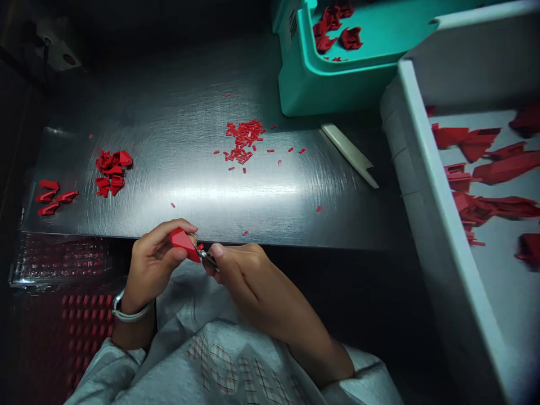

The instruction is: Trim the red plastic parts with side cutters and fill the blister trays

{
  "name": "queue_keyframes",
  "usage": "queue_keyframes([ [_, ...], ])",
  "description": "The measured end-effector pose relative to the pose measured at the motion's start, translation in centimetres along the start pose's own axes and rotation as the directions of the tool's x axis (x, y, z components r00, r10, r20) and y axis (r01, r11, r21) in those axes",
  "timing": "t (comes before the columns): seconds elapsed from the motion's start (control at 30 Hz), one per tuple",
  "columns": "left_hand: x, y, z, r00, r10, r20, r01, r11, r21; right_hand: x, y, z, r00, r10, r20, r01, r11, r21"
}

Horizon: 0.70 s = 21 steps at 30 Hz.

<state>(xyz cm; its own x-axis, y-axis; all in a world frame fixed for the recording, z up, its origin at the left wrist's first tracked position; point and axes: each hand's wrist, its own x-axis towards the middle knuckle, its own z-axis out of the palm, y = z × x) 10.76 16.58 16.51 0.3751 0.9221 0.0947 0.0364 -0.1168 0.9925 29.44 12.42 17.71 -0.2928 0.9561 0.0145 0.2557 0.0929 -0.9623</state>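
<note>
My left hand [156, 261] pinches a red moulded plastic part [183, 244] between thumb and fingers, just past the near edge of the steel table. My right hand [242, 278] grips small metal nippers [207, 257], mostly hidden in its fingers. Their tip is at the red part's lower corner, beside a tiny red bit [200, 247]. The two hands nearly touch, and both are over my grey sweatshirt [202, 349].
A brushed steel table [177, 191] holds a heap of tiny red offcuts [242, 140] and small groups of red parts [112, 171]. A white-bladed scraper [349, 154] lies at its right. A teal bin [333, 62] stands behind, and a white tray of red parts [439, 225] stands at right.
</note>
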Motion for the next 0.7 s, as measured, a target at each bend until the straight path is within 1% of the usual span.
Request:
queue_keyframes([
  [0.13, -0.1, -0.3, -0.4, 1.000, -0.018, -0.002, 0.018, 1.000, -0.006, 0.1, 0.2, 0.6, 0.998, -0.031, -0.050, 0.026, 0.994, -0.104],
  [0.23, -0.1, -0.3, -0.8, 0.999, -0.035, 0.021, 0.035, 0.999, 0.008, 0.1, 0.5, 1.4, 0.996, -0.023, -0.086, 0.016, 0.996, -0.082],
  [0.33, 0.0, -0.1, -1.1, 0.997, -0.066, 0.031, 0.065, 0.997, 0.042, 0.3, 1.0, 2.0, 0.995, 0.021, -0.100, -0.015, 0.998, 0.059],
  [0.4, 0.1, 0.0, -1.3, 0.996, -0.082, 0.015, 0.081, 0.993, 0.088, 0.6, 1.3, 2.1, 0.991, 0.110, -0.082, -0.089, 0.971, 0.223],
  [0.47, 0.3, 0.0, -2.0, 0.995, -0.085, -0.061, 0.095, 0.977, 0.190, 0.7, 1.7, 2.1, 0.975, 0.221, -0.030, -0.191, 0.898, 0.396],
  [0.5, 0.3, 0.0, -2.7, 0.988, -0.074, -0.133, 0.107, 0.959, 0.263, 0.7, 1.8, 2.1, 0.965, 0.264, -0.003, -0.233, 0.856, 0.462],
  [0.53, 0.3, -0.1, -3.5, 0.973, -0.054, -0.224, 0.132, 0.928, 0.349, 0.6, 2.0, 2.1, 0.955, 0.294, 0.019, -0.263, 0.820, 0.509],
  [0.6, 0.1, -0.4, -5.7, 0.915, 0.008, -0.404, 0.227, 0.818, 0.528, 0.2, 2.3, 2.3, 0.943, 0.329, 0.043, -0.296, 0.777, 0.555],
  [0.63, 0.0, -0.5, -7.0, 0.881, 0.046, -0.471, 0.289, 0.737, 0.611, -0.1, 2.5, 2.4, 0.936, 0.347, 0.052, -0.315, 0.766, 0.560],
  [0.7, -0.2, -0.8, -9.6, 0.828, 0.106, -0.551, 0.416, 0.542, 0.730, -0.5, 3.0, 2.6, 0.921, 0.382, 0.076, -0.357, 0.751, 0.555],
])
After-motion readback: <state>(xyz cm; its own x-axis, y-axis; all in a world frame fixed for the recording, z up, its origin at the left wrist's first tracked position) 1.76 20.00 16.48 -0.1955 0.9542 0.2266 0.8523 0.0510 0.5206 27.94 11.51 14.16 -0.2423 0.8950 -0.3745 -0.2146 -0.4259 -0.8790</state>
